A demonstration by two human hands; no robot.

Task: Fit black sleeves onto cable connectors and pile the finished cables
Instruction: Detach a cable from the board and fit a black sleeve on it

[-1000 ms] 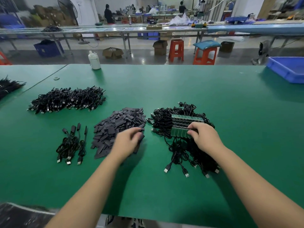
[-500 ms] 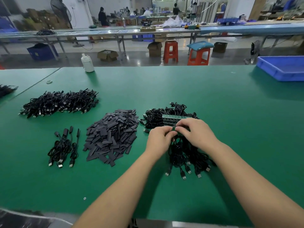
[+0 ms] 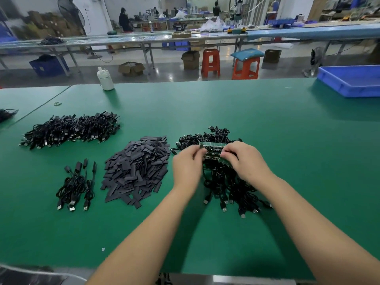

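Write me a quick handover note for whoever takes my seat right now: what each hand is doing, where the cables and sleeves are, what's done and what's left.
Left hand: pinching a small dark piece, apparently a black sleeve, beside the green connector boards.
Right hand: gripping the green boards on the unsleeved cable pile.
Loose black sleeves: heaped left of that pile.
Done: four sleeved cables in a row further left; the big cable pile behind them looks finished too.
Left: fit this sleeve, then work through the remaining pile under both hands.
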